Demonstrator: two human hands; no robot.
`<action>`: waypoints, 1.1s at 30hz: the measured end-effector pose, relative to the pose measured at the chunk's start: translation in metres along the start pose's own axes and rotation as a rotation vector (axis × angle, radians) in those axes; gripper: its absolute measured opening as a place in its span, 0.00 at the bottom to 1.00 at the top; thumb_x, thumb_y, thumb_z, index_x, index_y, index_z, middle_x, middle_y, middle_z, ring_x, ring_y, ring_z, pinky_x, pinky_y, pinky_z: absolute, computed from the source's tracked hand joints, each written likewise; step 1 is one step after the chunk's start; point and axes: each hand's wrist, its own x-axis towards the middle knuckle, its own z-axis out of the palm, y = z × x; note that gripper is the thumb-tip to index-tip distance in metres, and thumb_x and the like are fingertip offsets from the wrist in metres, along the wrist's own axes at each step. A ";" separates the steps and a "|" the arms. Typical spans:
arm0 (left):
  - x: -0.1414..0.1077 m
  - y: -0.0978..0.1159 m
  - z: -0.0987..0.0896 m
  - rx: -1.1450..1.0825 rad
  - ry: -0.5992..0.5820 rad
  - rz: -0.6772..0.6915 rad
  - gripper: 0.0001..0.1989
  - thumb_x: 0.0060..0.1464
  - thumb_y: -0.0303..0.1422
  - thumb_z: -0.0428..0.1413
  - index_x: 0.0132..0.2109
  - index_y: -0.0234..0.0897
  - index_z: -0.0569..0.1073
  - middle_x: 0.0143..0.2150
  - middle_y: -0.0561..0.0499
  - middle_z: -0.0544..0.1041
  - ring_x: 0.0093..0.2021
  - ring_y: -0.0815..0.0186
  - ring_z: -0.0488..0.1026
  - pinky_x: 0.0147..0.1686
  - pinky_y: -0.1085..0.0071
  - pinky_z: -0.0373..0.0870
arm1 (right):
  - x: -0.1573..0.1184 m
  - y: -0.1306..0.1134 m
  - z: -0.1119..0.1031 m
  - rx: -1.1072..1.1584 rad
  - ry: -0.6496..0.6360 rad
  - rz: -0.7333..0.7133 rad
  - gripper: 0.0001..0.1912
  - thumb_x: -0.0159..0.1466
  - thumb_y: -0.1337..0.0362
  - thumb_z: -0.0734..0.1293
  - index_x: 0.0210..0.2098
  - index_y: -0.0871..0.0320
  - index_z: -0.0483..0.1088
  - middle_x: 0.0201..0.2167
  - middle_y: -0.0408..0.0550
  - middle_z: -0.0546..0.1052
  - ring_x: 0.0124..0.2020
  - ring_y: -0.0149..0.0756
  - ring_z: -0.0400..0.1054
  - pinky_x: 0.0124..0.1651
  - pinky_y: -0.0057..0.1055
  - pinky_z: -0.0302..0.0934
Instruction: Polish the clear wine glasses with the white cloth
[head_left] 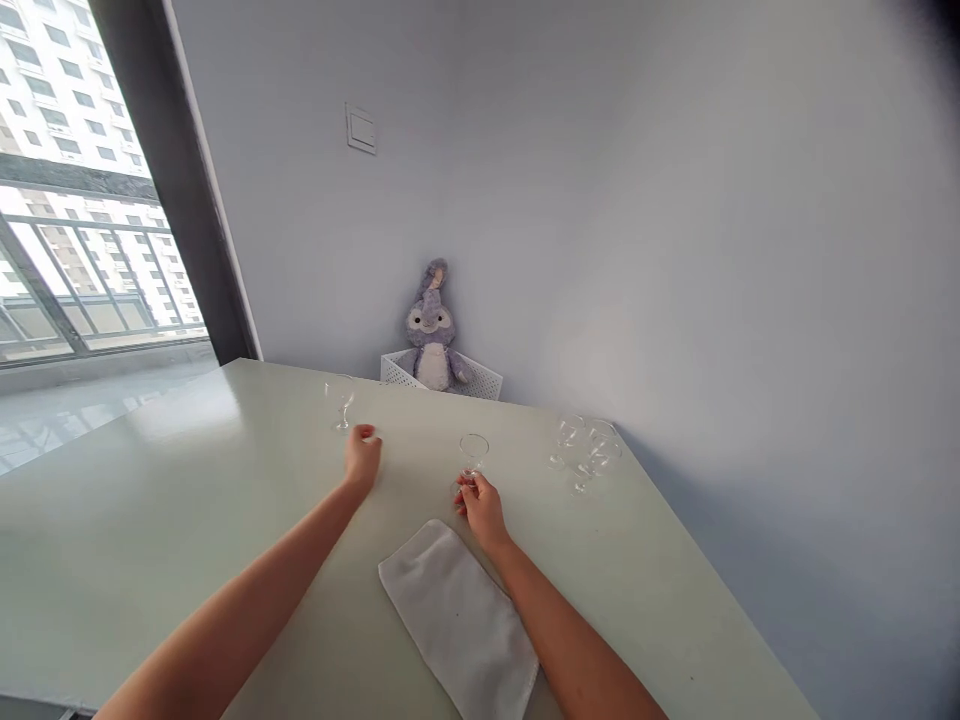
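Observation:
My right hand (484, 508) has its fingers closed around the stem of a clear wine glass (474, 447), low over the table. The glass stands about upright, its rim turned slightly toward me. My left hand (363, 458) is further left, its thumb and fingers curved but apart, and nothing shows between them. Just beyond that hand another clear wine glass (342, 402) stands on the table; whether they touch is hard to make out. A folded light grey cloth (461, 620) lies in front of me, partly under my right forearm.
Several clear stemmed glasses (589, 447) stand close together near the table's right edge. At the back corner, a purple plush toy (433, 340) sits in a white perforated basket (480, 380). The pale glossy table (300, 580) meets the walls; a window is on the left.

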 end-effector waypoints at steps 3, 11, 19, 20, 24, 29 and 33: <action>-0.043 -0.002 0.033 -0.009 -0.355 0.029 0.20 0.40 0.24 0.53 0.44 0.38 0.68 0.42 0.47 0.72 0.21 0.74 0.65 0.20 0.76 0.60 | 0.000 -0.004 0.000 0.026 -0.001 0.006 0.17 0.52 0.64 0.58 0.41 0.58 0.67 0.39 0.49 0.72 0.25 0.29 0.67 0.22 0.25 0.61; -0.086 0.004 0.084 -0.019 -0.668 0.052 0.17 0.39 0.31 0.57 0.41 0.36 0.70 0.33 0.51 0.73 0.21 0.75 0.65 0.18 0.78 0.58 | -0.012 -0.011 -0.019 0.109 0.119 0.073 0.12 0.47 0.68 0.60 0.31 0.60 0.69 0.30 0.47 0.74 0.22 0.32 0.68 0.24 0.29 0.63; -0.054 -0.010 0.041 -0.030 -0.489 0.057 0.08 0.39 0.33 0.55 0.32 0.37 0.69 0.27 0.53 0.70 0.22 0.73 0.65 0.19 0.77 0.60 | -0.017 -0.010 -0.166 0.159 0.685 0.054 0.11 0.46 0.65 0.61 0.30 0.55 0.58 0.24 0.38 0.66 0.21 0.26 0.64 0.26 0.25 0.62; -0.048 -0.011 0.032 -0.035 -0.443 0.053 0.09 0.39 0.34 0.55 0.32 0.37 0.69 0.28 0.53 0.71 0.22 0.73 0.65 0.19 0.78 0.60 | -0.014 -0.011 -0.181 0.166 0.711 0.054 0.12 0.46 0.64 0.62 0.31 0.55 0.58 0.26 0.39 0.67 0.23 0.26 0.65 0.26 0.25 0.62; -0.022 -0.016 0.001 -0.061 -0.268 0.032 0.11 0.38 0.35 0.55 0.32 0.36 0.69 0.29 0.51 0.71 0.23 0.72 0.66 0.20 0.77 0.61 | 0.000 -0.011 -0.208 0.187 0.629 0.086 0.21 0.42 0.64 0.68 0.35 0.54 0.60 0.37 0.45 0.69 0.28 0.31 0.68 0.27 0.29 0.65; 0.011 -0.023 -0.029 -0.091 -0.078 0.013 0.11 0.38 0.34 0.56 0.33 0.36 0.70 0.31 0.50 0.70 0.24 0.72 0.66 0.22 0.76 0.65 | 0.013 0.000 -0.196 0.192 0.488 0.116 0.24 0.41 0.62 0.71 0.37 0.56 0.63 0.40 0.48 0.69 0.27 0.32 0.68 0.27 0.29 0.67; 0.034 -0.027 -0.048 -0.120 0.047 0.008 0.09 0.40 0.33 0.55 0.34 0.37 0.70 0.31 0.51 0.70 0.23 0.73 0.66 0.22 0.76 0.66 | 0.018 0.003 -0.185 0.176 0.470 0.112 0.23 0.40 0.62 0.72 0.36 0.57 0.64 0.36 0.46 0.71 0.27 0.30 0.68 0.27 0.27 0.66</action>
